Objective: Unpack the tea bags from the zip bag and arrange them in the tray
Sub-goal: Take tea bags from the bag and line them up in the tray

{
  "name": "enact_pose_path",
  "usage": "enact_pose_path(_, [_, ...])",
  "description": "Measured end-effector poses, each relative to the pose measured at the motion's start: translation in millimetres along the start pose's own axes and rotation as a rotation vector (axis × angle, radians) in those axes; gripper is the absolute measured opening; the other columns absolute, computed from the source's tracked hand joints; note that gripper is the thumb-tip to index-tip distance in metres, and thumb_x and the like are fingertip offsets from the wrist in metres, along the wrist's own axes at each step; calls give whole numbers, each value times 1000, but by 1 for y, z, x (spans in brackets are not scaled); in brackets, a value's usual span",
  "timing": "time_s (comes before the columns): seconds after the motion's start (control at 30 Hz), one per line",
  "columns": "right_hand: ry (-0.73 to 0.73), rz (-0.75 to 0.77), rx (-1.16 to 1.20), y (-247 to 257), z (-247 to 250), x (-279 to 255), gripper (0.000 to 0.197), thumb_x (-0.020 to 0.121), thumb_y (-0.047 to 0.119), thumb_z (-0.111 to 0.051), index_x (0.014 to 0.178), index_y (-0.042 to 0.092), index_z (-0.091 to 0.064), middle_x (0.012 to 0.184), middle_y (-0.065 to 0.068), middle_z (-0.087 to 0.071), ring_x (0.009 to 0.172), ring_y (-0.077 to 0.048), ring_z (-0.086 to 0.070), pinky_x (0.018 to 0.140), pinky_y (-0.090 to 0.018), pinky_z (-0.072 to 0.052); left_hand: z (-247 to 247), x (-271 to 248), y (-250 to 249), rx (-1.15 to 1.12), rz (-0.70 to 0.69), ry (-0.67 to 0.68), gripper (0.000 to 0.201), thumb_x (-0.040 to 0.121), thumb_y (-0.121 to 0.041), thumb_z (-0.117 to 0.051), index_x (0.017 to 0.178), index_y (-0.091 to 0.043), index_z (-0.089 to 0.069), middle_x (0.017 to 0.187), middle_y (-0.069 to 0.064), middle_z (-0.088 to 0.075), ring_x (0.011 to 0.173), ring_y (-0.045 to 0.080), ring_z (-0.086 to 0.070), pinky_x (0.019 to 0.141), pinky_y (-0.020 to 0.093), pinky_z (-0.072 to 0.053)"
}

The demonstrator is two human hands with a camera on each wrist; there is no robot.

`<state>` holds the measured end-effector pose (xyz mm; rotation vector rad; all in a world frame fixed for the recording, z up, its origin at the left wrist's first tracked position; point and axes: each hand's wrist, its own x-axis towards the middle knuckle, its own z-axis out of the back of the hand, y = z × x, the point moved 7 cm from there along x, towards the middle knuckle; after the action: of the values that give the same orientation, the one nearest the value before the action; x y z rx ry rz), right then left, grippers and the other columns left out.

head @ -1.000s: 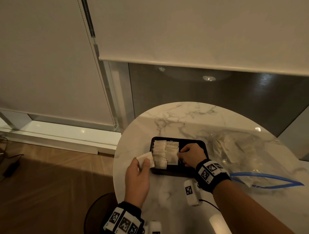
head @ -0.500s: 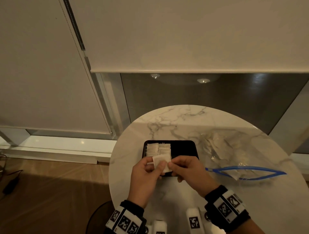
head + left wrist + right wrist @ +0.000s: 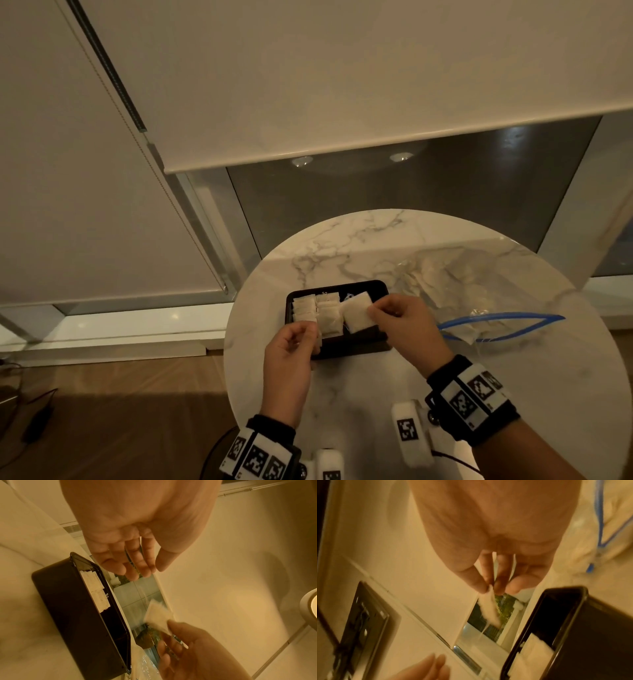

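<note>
A black tray (image 3: 356, 344) sits on the marble table, with two rows of white tea bags (image 3: 317, 310) filling its left part. My right hand (image 3: 375, 310) pinches one white tea bag (image 3: 358, 313) by its edge and holds it over the tray's right part; the right wrist view shows the same tea bag (image 3: 488, 608) hanging from thumb and fingers beside the tray (image 3: 599, 635). My left hand (image 3: 310, 334) hovers at the tray's front left corner, fingers relaxed and holding nothing (image 3: 137, 572). The clear zip bag (image 3: 462, 291) with a blue zip (image 3: 500, 325) lies open to the right with tea bags inside.
The round marble table (image 3: 359, 394) ends close to the left of the tray, with wooden floor (image 3: 120, 411) below. A window and a lowered blind (image 3: 342, 102) stand behind the table. A cable and adapter (image 3: 34, 423) lie on the floor at far left.
Half a second ago both hands held the tea bag in front of the tray. The left hand has let go, and the right hand has carried the bag over the tray's right side.
</note>
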<state>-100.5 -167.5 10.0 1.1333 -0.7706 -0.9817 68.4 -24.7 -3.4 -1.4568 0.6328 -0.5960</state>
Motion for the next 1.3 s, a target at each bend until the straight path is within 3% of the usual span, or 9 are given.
enact_pose_path(0.07, [-12,70,-118,3,8,4,16,86,19,-70,71,22,-70,68,3,-68,66,-10,-64,64,-29,-54,2,1,1,17,-15,-12,9,96,-22,-63,99,-23,-71,93,-1,-72,87,16,-66,73,27,-51])
enact_pose_path(0.2, [286,127,-194,7,-13,-4,14,87,21,-70,73,25,-70,72,4,-70,68,-9,-65,67,-29,-55,-1,4,2,118,-55,28,12,95,-25,-65,106,-28,-70,106,-8,-71,98,8,-65,83,25,-52])
enact_pose_path(0.37, [389,207,-294,9,-28,-11,14,89,22,-70,76,28,-68,69,11,-66,63,2,-60,63,-16,-45,-19,6,1,251,-115,206,21,93,-28,-69,113,-33,-71,109,-14,-71,99,3,-66,87,22,-55])
enact_pose_path(0.57, [359,210,-200,13,-28,-12,5,90,23,-68,85,22,-69,75,6,-68,67,-1,-62,64,-19,-51,-21,8,1,279,-139,228,8,93,-18,-69,93,-24,-75,83,1,-74,82,19,-70,76,32,-57])
enact_pose_path(0.7, [366,76,-114,1,-28,-12,11,88,31,-71,98,26,-68,82,3,-70,69,-3,-65,58,-17,-51,-17,8,1,165,-113,170,9,95,-12,-66,91,-16,-73,77,-1,-73,70,6,-66,64,20,-50])
enact_pose_path(0.83, [452,-26,-38,-9,-39,-20,8,89,25,-71,94,19,-69,85,-2,-74,73,-10,-68,62,-29,-57,-15,9,6,109,-78,117,7,95,-11,-65,95,-12,-73,83,3,-75,73,7,-68,64,19,-51])
enact_pose_path(0.97, [363,-69,28,-15,-39,-16,8,90,18,-70,91,10,-70,78,-6,-73,70,-14,-67,60,-29,-56,-15,10,16,133,-49,93,7,95,-17,-65,99,-19,-71,94,-1,-74,86,10,-69,73,20,-54])
enact_pose_path(1.13, [155,-83,-56,-26,-29,4,8,93,18,-66,87,16,-71,74,-1,-69,67,-12,-64,57,-22,-54,0,24,19,819,-248,-23,22,96,-45,-58,114,-34,-63,121,-12,-57,118,11,-46,98,32,-46])
enact_pose_path(1.3, [85,1,-347,-30,-37,26,18,93,22,-64,76,19,-69,68,4,-64,65,-9,-60,61,-22,-49,-6,39,35,1119,-137,81,36,97,-52,-46,128,-39,-56,146,0,-39,135,23,-29,107,42,-37])
